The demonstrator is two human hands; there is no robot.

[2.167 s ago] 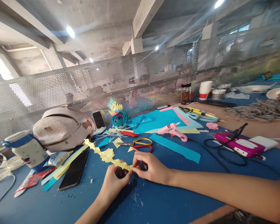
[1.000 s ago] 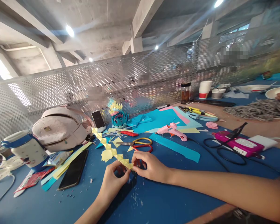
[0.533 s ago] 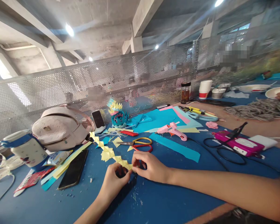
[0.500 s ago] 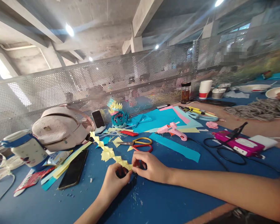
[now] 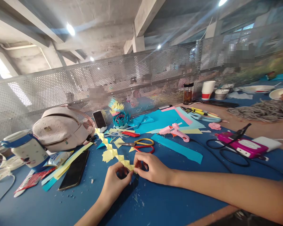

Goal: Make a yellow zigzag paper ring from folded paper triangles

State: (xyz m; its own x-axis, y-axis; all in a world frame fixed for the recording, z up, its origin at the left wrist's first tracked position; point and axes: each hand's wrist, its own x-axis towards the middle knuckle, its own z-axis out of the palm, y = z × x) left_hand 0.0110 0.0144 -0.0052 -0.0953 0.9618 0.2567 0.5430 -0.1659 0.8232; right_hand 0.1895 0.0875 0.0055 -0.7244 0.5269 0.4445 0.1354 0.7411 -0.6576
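A chain of folded yellow paper pieces [image 5: 112, 151] runs from my hands up and to the left over the blue table [image 5: 165, 201]. My left hand [image 5: 115, 181] pinches the near end of the chain from below. My right hand [image 5: 153, 169] pinches the same end from the right, fingers curled on it. The two hands touch at the chain's tip. Scissors [image 5: 139, 145] with yellow and red handles lie just behind my hands.
A pink glue gun [image 5: 175, 131] lies on blue paper sheets [image 5: 160, 121]. A black phone [image 5: 74, 171], a pink backpack [image 5: 61, 127] and a mug [image 5: 28, 150] sit left. A blue and yellow paper craft [image 5: 119, 116] stands by the mesh fence. A magenta device [image 5: 244, 147] with cables lies right.
The far end of the yellow chain has swung a little to the right and back while both hands stayed pinched on its near end.
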